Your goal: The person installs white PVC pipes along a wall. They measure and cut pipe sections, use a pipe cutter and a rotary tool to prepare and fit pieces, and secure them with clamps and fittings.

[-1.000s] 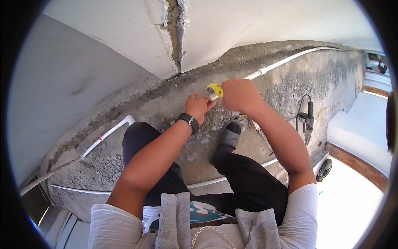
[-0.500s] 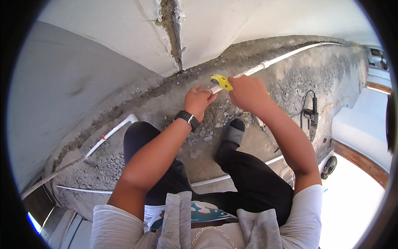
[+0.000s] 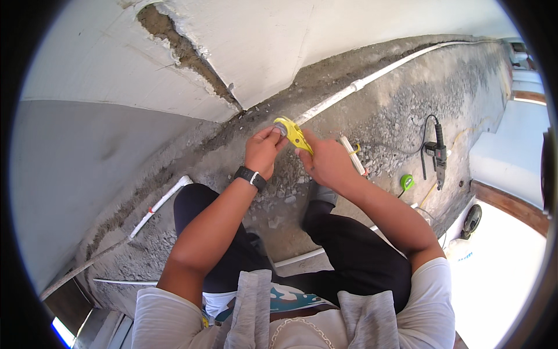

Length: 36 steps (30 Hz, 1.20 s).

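Observation:
A long white plastic pipe (image 3: 325,106) runs over the rough floor along the wall, its near end at the jaws of a yellow pipe cutter (image 3: 296,138). My right hand (image 3: 330,161) is closed around the cutter's handles. Beside the jaws, my left hand (image 3: 261,154), with a dark watch on its wrist, is closed with thumb and fingers at the pipe's end. The cutter and the fingers hide that end, so whether the blade touches the pipe cannot be seen.
A green tape measure (image 3: 407,182) and a corded black tool (image 3: 439,154) lie to the right. Short white pipe pieces (image 3: 352,152) are near my right forearm. Another elbowed pipe (image 3: 154,210) lies left. Rubble (image 3: 290,186) covers the floor, and a broken groove (image 3: 192,58) cuts the wall.
The cutter has shifted left along the pipe toward its end and turned, its handles now pointing down to the right. My right hand moved with it. The view has tilted, uncovering the tape measure.

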### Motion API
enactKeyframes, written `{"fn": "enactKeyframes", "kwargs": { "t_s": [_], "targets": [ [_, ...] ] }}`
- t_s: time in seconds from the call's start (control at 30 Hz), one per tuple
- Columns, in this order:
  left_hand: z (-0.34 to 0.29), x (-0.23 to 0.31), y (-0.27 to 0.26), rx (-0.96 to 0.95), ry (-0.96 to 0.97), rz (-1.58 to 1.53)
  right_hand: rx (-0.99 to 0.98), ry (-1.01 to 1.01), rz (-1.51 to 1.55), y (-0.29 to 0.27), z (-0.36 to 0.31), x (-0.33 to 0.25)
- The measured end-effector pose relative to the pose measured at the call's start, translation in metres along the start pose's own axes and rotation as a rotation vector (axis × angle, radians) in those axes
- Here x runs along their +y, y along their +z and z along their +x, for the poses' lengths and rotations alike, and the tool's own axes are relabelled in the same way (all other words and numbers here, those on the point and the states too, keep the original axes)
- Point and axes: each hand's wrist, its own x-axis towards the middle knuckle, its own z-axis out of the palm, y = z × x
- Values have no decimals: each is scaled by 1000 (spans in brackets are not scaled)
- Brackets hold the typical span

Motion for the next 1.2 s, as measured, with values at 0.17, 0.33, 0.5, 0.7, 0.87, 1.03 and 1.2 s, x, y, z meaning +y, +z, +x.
{"fn": "enactKeyframes", "kwargs": {
  "t_s": [0.17, 0.33, 0.5, 0.7, 0.87, 1.03, 1.2],
  "targets": [
    [-4, 5, 1, -19, -10, -5, 118, 5, 207, 19, -10, 3],
    [-8, 11, 5, -32, 20, 12, 67, 85, 387, 27, -13, 7],
    [-9, 13, 5, -36, 2, -15, 122, 28, 410, 39, -13, 6],
    [-11, 15, 5, -78, -9, 0, 154, 14, 474, 52, -15, 11],
    [-12, 20, 5, -49, -57, 59, 120, 33, 527, 58, -14, 12],
    [-13, 24, 5, -104, -64, 8, 182, 52, 572, 64, -12, 11],
    [-11, 23, 3, -65, -100, -27, 133, 24, 523, 50, -11, 12]
  ]
}}
